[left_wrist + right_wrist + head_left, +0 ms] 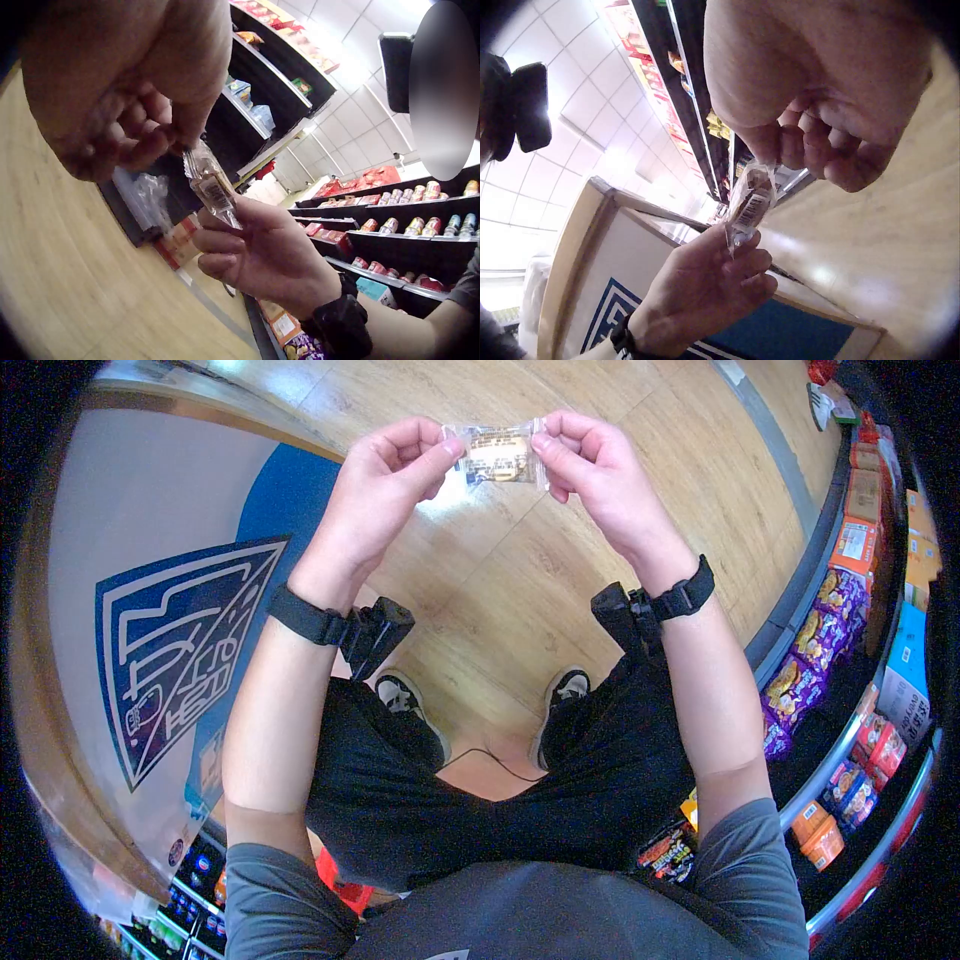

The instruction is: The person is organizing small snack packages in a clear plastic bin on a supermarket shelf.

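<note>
A small clear plastic snack packet (500,457) with printed text is stretched level between both hands in the head view. My left hand (397,465) pinches its left crimped end between thumb and curled fingers. At the opposite end, the thumb and forefinger of my right hand (592,463) pinch the other seal. Through the wrapper shows something pale brown. A barcode on the packet (751,210) faces the right wrist camera, and in the left wrist view the packet (212,189) slants between the two hands.
Shelves with purple snack bags (820,635) and orange boxes (858,540) run along the right. A white and blue panel (160,560) with a wooden edge stands on the left. Wooden floor (500,600) lies below, with the person's shoes (400,695) on it.
</note>
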Motion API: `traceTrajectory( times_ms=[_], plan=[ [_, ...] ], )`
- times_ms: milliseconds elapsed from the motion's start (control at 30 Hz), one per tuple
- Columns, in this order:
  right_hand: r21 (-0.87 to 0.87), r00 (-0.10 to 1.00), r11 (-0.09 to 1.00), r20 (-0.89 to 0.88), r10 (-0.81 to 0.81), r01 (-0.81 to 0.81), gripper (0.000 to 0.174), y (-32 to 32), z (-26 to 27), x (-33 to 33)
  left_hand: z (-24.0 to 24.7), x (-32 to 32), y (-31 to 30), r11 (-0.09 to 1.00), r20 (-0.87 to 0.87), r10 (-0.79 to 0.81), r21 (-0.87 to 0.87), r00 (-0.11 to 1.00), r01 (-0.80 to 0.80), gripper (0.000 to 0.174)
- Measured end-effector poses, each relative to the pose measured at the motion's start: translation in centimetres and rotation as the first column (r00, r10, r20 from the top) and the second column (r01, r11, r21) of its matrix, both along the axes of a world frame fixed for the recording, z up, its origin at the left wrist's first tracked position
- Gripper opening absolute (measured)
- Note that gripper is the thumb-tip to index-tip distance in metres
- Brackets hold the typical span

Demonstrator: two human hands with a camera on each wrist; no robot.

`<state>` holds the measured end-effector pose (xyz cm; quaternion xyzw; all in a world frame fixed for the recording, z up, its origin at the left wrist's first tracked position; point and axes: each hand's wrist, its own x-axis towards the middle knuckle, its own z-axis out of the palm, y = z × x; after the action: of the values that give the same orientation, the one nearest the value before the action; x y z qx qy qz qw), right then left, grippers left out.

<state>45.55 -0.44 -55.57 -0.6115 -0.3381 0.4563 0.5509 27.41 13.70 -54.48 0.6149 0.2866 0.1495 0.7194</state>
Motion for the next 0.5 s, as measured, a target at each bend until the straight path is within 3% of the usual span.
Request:
traceTrajectory(
  times_ms=[167, 500],
  plan=[
    [0.017, 1.000, 1.000, 0.026, 0.000, 0.000, 0.018, 0.23, -0.22, 0.16, 0.05, -0.04, 0.41, 0.994, 0.011, -0.046, 0.099, 0.999, 0.045, 0.016],
    [-0.032, 0.995, 0.996, 0.034, 0.089, -0.088, 0.017, 0.41, -0.13, 0.60, -0.30, 0.00, 0.72, 0.998, 0.020, -0.034, 0.056, 0.999, 0.033, 0.013]
  ],
)
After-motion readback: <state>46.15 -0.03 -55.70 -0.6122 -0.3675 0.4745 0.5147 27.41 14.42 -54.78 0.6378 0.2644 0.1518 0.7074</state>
